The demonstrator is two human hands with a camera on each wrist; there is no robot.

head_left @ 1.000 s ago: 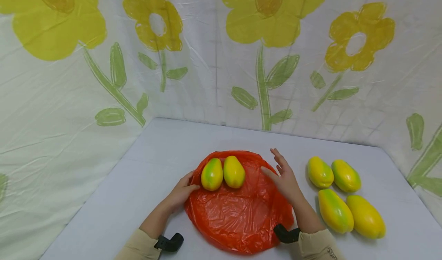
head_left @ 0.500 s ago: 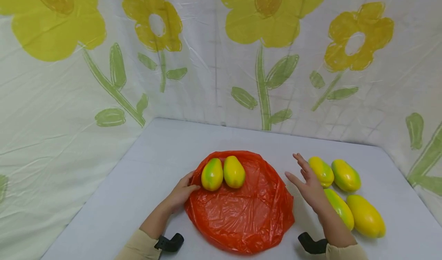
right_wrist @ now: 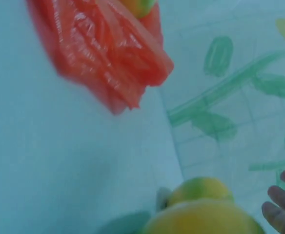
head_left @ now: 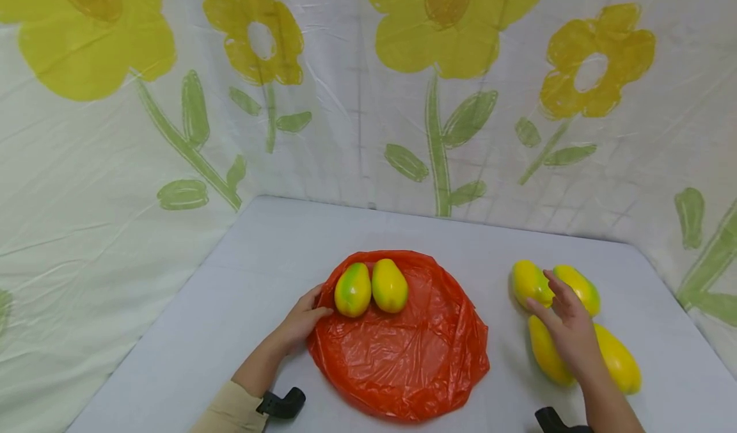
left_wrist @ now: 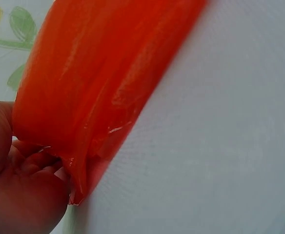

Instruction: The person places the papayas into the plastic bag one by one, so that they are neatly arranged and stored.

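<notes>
A red plastic bag (head_left: pixel 403 356) lies spread on the table with its rim turned up in a round. Two yellow-green papayas (head_left: pixel 353 290) sit side by side in its far left part. My left hand (head_left: pixel 302 318) grips the bag's left rim, thumb on the inner side; up close, the left wrist view shows the gathered plastic (left_wrist: pixel 98 78) at the fingers. Over on the right, my right hand (head_left: pixel 567 330) hovers above a group of papayas (head_left: pixel 622 362), fingers spread and holding nothing. It partly covers the near-left papaya (head_left: pixel 544 353) in the head view.
Several papayas stand in that right-hand group, including a far-left one (head_left: pixel 525 283) and a far-right one (head_left: pixel 584 292). The white table (head_left: pixel 276 241) reaches back to a curtain (head_left: pixel 334 164) printed with yellow flowers. Black wrist mounts (head_left: pixel 285 404) sit on both wrists.
My right hand has moved from over the bag's right rim rightward to the papaya group. The left hand, the bag and the two papayas in it stay put.
</notes>
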